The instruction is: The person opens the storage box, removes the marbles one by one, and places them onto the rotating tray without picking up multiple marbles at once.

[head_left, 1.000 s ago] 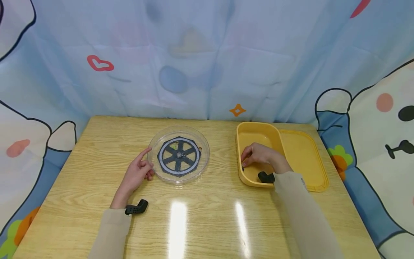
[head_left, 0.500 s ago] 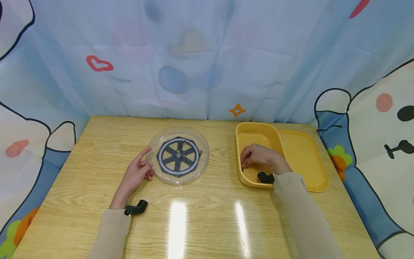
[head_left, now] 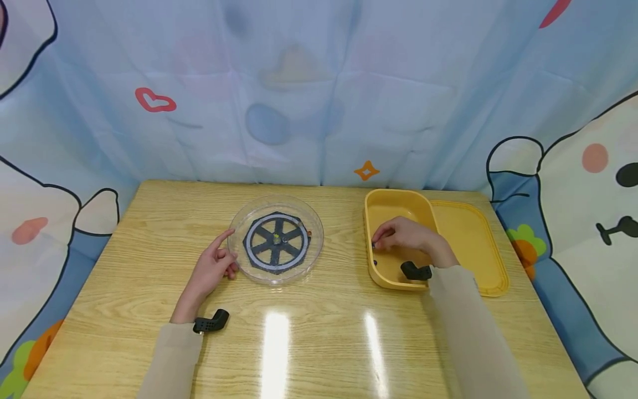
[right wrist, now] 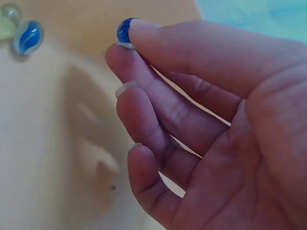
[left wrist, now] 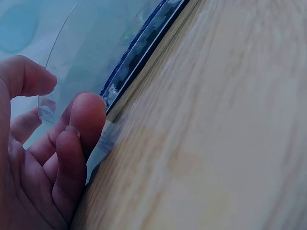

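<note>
In the head view my left hand (head_left: 211, 266) lies at the left edge of a clear round dish (head_left: 234, 265), its extended index finger touching the rim and the others loosely bent. Inside the dish is a dark six-spoked wheel shape (head_left: 275, 259) with a pale ring. A yellow-green spot shows near its hub, an orange one at its right. My right hand (head_left: 404, 235) is over the yellow box (head_left: 406, 206), pinching a blue marble (right wrist: 124, 33) between thumb and forefinger. Beyond it in the right wrist view lie another blue-and-white marble (right wrist: 29, 38) and a yellow-green marble (right wrist: 8, 21).
A flat yellow lid (head_left: 471, 244) lies to the right of the box on the wooden table (head_left: 329, 332). Behind the table hangs a blue cartoon-print curtain (head_left: 309, 111). A dark wrist camera (head_left: 211, 321) is strapped to the left wrist, another (head_left: 416, 271) to the right.
My right hand has risen slightly from the box's near left part with a blue marble; a small dark marble now shows below it. The yellow-green spot has shifted toward the hub. My left hand stays put.
</note>
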The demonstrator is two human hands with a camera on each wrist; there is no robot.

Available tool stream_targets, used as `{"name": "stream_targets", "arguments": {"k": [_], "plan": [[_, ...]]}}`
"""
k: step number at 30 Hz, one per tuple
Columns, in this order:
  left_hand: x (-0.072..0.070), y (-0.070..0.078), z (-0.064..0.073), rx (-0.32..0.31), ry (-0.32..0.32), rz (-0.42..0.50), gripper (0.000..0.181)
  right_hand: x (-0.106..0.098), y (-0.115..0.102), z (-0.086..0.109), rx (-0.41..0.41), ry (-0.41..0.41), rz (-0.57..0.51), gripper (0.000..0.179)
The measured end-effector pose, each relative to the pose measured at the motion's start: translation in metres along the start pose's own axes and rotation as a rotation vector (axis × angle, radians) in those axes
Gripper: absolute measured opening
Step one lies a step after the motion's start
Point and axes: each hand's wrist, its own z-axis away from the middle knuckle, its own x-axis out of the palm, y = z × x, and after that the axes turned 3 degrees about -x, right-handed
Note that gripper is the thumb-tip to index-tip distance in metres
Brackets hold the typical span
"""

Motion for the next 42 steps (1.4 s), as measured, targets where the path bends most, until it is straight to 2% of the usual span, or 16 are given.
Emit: {"name": "stream_targets", "arguments": {"k": [7, 13, 18, 23, 27, 31, 42], "plan": [[0.001, -0.002, 0.0, 0.006, 0.005, -0.003, 0.06, -0.004, -0.008, 0.009, 0.007, 0.088, -0.038, 0.019], [0.0, 0.0, 0.003, -0.005, 0.018, -0.009, 0.06, -0.005, -0.015, 0.015, -0.021, 0.123, -0.102, 0.022], [0.0, 0.002, 0.003, -0.007, 0.013, -0.009, 0.06, -0.005, -0.023, 0.019, -0.066, 0.175, -0.094, 0.025], [-0.001, 0.003, 0.0, -0.009, 0.0, -0.003, 0.061, -0.001, -0.037, 0.02, -0.108, 0.269, -0.061, 0.027], [0.0, 0.005, 0.0, -0.004, -0.003, -0.007, 0.061, 0.008, -0.052, 0.016, -0.12, 0.338, -0.09, 0.029], [0.001, 0.006, 0.001, 0.007, -0.004, -0.008, 0.061, 0.021, -0.066, 0.009, -0.128, 0.37, -0.118, 0.026], [0.001, -0.002, 0.0, 0.033, 0.005, -0.024, 0.06, 0.075, -0.103, -0.016, -0.246, 0.47, -0.055, 0.013]]}}
